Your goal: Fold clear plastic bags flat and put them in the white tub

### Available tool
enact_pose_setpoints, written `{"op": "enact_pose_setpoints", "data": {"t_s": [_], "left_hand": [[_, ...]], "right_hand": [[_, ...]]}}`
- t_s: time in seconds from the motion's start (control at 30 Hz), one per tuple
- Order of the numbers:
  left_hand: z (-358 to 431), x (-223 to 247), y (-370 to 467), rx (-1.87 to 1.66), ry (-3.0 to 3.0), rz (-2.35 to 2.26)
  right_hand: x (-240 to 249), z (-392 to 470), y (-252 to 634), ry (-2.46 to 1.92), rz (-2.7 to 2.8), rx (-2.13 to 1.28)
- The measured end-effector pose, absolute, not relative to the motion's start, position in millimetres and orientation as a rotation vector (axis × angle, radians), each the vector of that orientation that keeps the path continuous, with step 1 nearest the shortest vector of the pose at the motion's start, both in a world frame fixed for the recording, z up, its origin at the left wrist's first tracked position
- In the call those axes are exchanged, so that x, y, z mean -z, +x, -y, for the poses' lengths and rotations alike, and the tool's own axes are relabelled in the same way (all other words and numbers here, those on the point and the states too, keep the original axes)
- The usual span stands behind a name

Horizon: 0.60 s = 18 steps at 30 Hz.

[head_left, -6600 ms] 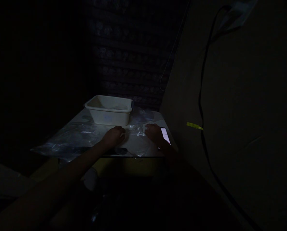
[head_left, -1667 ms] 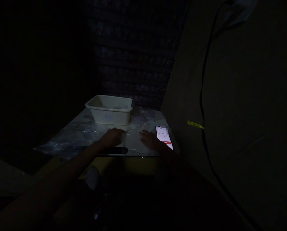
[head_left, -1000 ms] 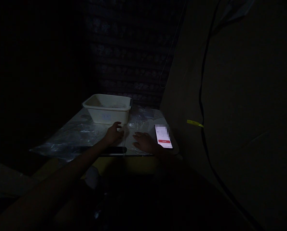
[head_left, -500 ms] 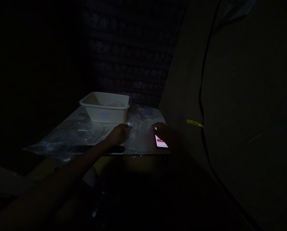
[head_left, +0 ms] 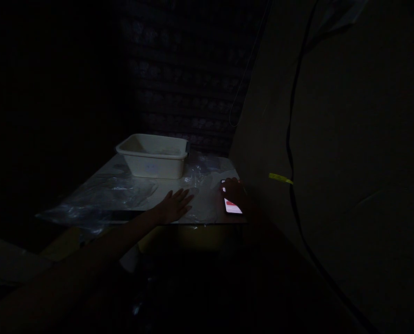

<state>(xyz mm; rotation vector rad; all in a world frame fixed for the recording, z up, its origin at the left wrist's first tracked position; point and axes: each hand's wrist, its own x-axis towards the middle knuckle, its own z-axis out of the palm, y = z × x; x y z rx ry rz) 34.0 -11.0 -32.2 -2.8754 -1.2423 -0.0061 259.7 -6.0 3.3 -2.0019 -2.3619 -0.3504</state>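
Observation:
My left hand (head_left: 174, 206) lies palm down with fingers spread, over the white tabletop (head_left: 163, 186) close to its front edge. It holds nothing. A dark, flat strip (head_left: 123, 215) runs along that edge, partly behind my left wrist. On the right side of the table, a lit smartphone (head_left: 232, 207) shows a white screen with a red patch. My right hand (head_left: 233, 189) covers much of its upper part, fingers curled against it; the fingertips are hard to see in the dark. Clear plastic wrap (head_left: 105, 195) lies crumpled at the left.
A white plastic tub (head_left: 154, 166) stands at the back of the table. More clear plastic (head_left: 200, 169) lies beside it. A black cable (head_left: 289, 139) with a yellow tag (head_left: 279, 177) hangs along the right wall. Surroundings are very dark.
My left hand has come nearer the front edge and its fingers have spread out. My right hand's fingers have drawn back from the phone's top corner, uncovering it. The phone stays in place.

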Motion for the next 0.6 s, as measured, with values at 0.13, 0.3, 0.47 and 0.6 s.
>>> {"op": "enact_pose_setpoints", "data": {"t_s": [0.13, 0.3, 0.47, 0.6], "left_hand": [[12, 31, 30, -0.029, -2.864, 1.249], [16, 29, 27, -0.012, -2.852, 1.283], [15, 28, 28, -0.022, -2.853, 1.323], [14, 28, 30, 0.008, -2.866, 1.302]], "right_hand": [[5, 4, 254, -1.921, 2.401, 0.419], [7, -2, 245, -1.994, 2.287, 0.494], [8, -6, 242, -1.994, 2.159, 0.321], [16, -9, 242, -1.833, 2.146, 0.001]]}}
